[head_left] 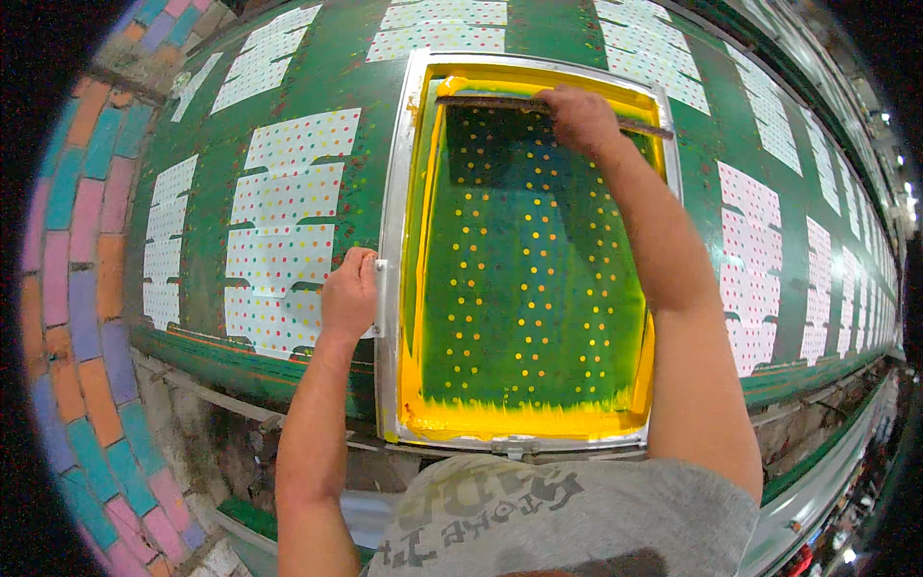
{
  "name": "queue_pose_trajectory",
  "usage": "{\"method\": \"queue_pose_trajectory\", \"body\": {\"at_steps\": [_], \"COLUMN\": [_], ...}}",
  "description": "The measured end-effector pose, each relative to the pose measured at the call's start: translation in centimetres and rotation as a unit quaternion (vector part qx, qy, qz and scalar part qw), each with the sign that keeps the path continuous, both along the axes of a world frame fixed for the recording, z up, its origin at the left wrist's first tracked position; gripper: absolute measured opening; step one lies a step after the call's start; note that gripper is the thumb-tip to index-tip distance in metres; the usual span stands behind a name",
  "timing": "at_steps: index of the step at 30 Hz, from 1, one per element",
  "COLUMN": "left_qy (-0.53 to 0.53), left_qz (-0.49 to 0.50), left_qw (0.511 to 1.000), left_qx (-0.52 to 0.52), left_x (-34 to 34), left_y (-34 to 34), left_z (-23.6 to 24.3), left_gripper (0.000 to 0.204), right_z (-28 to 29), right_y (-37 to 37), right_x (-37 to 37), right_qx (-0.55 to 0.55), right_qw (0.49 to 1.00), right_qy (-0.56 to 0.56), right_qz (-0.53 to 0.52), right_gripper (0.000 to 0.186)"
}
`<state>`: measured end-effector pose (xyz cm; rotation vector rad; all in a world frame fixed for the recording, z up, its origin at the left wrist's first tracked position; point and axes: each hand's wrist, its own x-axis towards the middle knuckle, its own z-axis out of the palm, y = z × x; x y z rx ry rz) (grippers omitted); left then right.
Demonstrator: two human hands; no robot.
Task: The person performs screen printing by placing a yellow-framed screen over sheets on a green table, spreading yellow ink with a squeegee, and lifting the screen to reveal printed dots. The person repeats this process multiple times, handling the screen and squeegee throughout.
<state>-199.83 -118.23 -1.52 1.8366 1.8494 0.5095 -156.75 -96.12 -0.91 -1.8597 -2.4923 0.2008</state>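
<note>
A printing screen with a pale metal frame lies before me on the long green table. Its green mesh shows rows of small dots, and yellow ink is smeared along the inner edges, thickest at the near one. At the far end of the mesh my right hand is closed on a squeegee, a long dark bar lying crosswise. My left hand is closed on a metal side handle of the frame; the fingers partly hide the grip.
White cut pieces with coloured dots lie in rows on the green table, left of the screen and beyond it. More dotted pieces run along the right. A multicoloured brick surface borders the left side.
</note>
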Motion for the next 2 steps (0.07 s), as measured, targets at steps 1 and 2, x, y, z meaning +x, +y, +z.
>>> {"method": "queue_pose_trajectory", "body": {"at_steps": [1,2], "left_qy": [0.004,-0.001], "left_qz": [0.003,0.017], "left_qw": [1.0,1.0], "left_qx": [-0.008,-0.008], "left_x": [0.0,0.2], "left_y": [0.0,0.0], "left_z": [0.1,0.1], "left_gripper": [0.028,0.027], "right_z": [-0.1,0.0], "right_y": [1.7,3.4], "right_x": [0.3,0.9], "right_qx": [-0.016,-0.037], "right_qw": [1.0,0.999], "right_qy": [0.003,0.031], "right_qz": [0.002,0.024], "right_gripper": [0.056,0.064]}}
